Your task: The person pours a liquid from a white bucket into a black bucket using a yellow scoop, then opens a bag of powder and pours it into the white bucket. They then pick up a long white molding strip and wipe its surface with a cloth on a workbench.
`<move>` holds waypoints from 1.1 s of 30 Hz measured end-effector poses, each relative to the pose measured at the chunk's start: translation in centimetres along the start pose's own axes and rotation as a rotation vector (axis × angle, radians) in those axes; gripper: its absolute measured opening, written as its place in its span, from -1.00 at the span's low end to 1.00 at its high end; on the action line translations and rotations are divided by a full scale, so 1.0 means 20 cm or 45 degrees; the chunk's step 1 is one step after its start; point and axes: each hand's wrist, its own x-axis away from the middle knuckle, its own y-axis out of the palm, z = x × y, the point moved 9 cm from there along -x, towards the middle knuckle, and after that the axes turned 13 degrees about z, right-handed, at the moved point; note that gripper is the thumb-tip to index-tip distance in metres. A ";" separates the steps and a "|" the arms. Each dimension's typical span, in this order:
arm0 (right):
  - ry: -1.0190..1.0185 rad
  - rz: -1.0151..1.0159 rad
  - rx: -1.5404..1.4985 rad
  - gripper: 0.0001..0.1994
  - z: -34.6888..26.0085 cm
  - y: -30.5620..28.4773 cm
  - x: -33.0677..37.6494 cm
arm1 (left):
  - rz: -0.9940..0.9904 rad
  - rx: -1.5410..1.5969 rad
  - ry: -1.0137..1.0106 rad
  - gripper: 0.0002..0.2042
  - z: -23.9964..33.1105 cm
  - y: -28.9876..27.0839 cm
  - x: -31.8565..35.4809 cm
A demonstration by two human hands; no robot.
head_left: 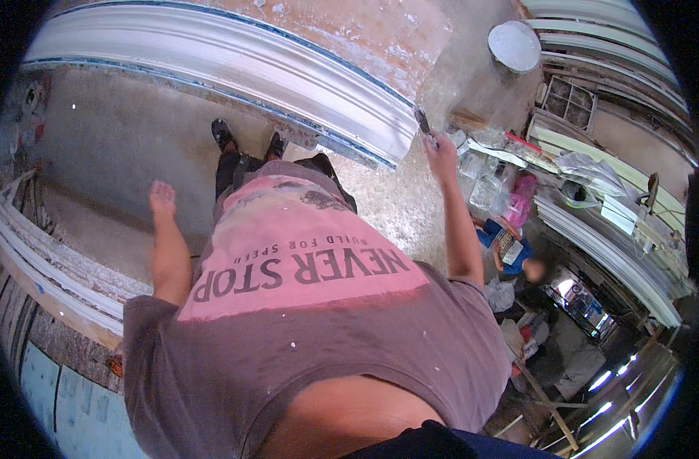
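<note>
A long white moulded cornice (234, 69) lies across the upper frame on a reddish slab, its left end cut off by the dark lens rim. The concrete floor (112, 145) is dusty and speckled. The person's pink and brown shirt (311, 306) fills the centre and hides most of the legs; only two dark shoes (246, 138) show. More white mouldings (43, 260) run along the left edge, partly cropped. At right, clutter of plastic bags (491, 187) and stacked trim is hard to make out. The right hand (441, 149) grips a small dark tool (423, 121), kind unclear, just beside the cornice's end. The left hand (162, 197) hangs open, holding nothing, above the floor.
</note>
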 end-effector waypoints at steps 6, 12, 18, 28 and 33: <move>0.029 -0.250 -0.018 -0.64 0.26 0.11 -0.19 | -0.044 -0.205 -0.181 -0.52 -0.38 -0.13 0.20; -0.291 -0.331 0.085 -0.66 -0.06 0.28 -0.36 | -0.061 -0.239 -0.109 -0.51 -0.33 -0.33 0.19; -0.373 -0.351 0.028 -0.70 -1.01 0.71 -0.56 | -0.077 -0.308 -0.075 -0.52 -0.24 -0.24 0.15; -0.001 -0.427 0.032 -0.69 -0.53 0.49 -0.45 | -0.161 -0.300 0.097 -0.58 0.06 -0.07 0.03; -0.367 -0.160 -0.058 -0.66 -1.29 0.85 -0.60 | -0.075 -0.529 0.009 -0.61 0.05 -0.22 -0.11</move>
